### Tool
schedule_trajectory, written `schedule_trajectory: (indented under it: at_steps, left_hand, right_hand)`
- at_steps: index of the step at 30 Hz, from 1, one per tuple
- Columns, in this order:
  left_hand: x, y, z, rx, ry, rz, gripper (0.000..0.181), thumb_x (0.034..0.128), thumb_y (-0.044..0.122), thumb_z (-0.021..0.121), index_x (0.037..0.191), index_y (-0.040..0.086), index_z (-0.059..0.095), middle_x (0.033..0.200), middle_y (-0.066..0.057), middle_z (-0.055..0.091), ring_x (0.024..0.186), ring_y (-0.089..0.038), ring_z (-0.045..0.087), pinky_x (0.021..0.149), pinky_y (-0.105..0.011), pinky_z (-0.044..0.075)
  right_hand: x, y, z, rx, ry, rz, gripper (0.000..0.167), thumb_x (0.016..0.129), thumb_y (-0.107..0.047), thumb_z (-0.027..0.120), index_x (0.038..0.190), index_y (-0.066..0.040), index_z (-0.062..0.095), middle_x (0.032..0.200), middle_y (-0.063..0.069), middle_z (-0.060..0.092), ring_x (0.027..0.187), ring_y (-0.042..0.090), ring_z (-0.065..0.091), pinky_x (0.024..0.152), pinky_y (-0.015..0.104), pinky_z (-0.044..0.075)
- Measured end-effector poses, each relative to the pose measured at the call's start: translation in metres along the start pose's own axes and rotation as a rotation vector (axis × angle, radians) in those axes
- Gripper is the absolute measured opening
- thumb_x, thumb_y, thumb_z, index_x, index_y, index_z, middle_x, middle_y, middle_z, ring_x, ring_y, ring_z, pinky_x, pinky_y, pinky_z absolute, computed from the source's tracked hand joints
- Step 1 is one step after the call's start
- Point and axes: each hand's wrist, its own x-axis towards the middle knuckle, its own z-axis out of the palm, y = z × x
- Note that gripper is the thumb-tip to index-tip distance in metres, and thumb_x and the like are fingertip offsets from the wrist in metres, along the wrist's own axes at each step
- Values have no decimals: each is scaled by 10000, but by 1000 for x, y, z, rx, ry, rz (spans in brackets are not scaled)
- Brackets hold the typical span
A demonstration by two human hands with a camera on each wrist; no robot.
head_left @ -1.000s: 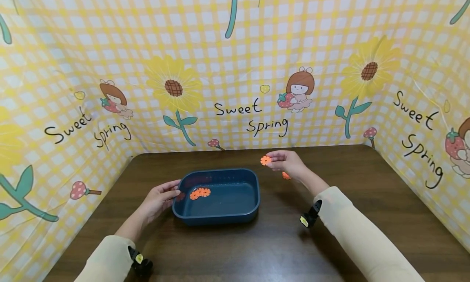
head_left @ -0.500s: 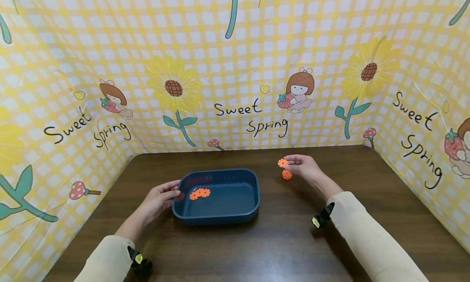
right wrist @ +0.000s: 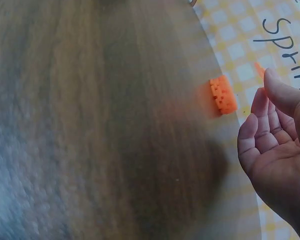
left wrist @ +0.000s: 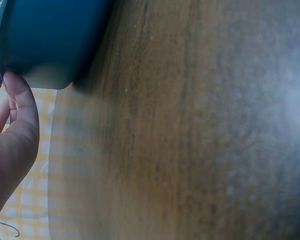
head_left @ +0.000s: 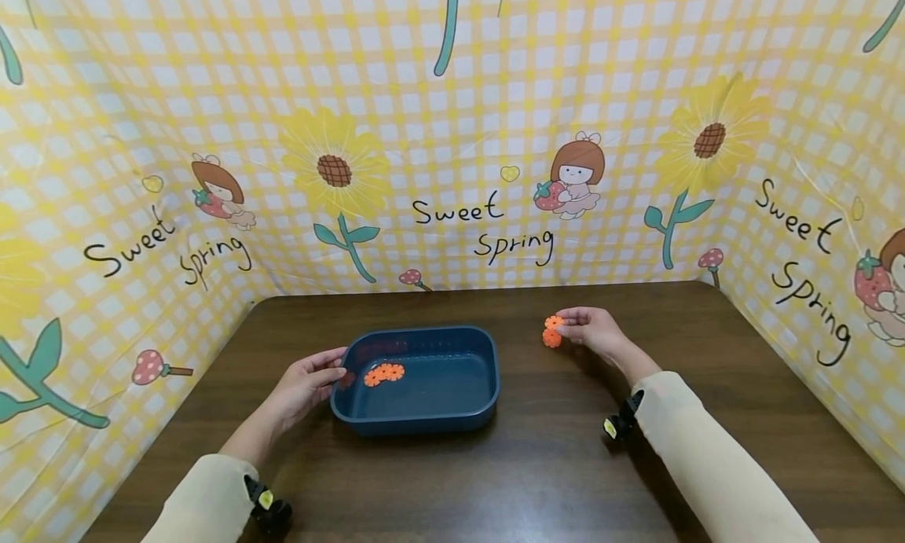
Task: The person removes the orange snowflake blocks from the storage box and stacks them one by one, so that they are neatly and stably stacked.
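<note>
My left hand [head_left: 304,386] grips the left rim of a dark blue basin [head_left: 424,427], thumb and fingers on either side of the wall. Inside the basin, toward its left, lie several orange notched discs [head_left: 385,373]. To the right of the basin, my right hand [head_left: 594,332] pinches an orange disc [head_left: 554,322] between thumb and fingertips. Just below it in the head view is an orange stack [head_left: 551,339] on the table. In the right wrist view the stack [right wrist: 223,95] stands apart from the pinched disc [right wrist: 260,70], which is mostly hidden by the thumb.
The brown wooden table [head_left: 452,488] is enclosed at the back and sides by a yellow checked cloth [head_left: 438,134] with printed flowers and lettering. A black wrist device [head_left: 269,508] sits at the left sleeve, another [head_left: 622,419] at the right sleeve.
My right hand moved right, away from the basin, then lowered slightly with the disc toward the orange stack. The left hand and basin have stayed in place.
</note>
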Motion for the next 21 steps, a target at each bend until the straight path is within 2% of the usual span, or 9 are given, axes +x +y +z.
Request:
schedule_trajectory:
  at_steps: [12,21]
  left_hand:
    - [1,0,0,-16,3,2,562,970,52,584,1463,-64,341,1101,-101,599,1054,-250,634,881,-347,521]
    - [0,-1,0,-3,10,6,553,973,43,573,1461,-68,340,1102,-108,590,1044,-248,636,879,-347,521]
  right_hand:
    - [5,11,1,-80,17,-18,418,895,-121,711,1245,70,586,1035,112,645,814,176,575,657,296,482]
    - [6,11,6,-102,14,-24,371,891,-103,711,1203,68,608,1003,111,631,810,164,572,682,290,492]
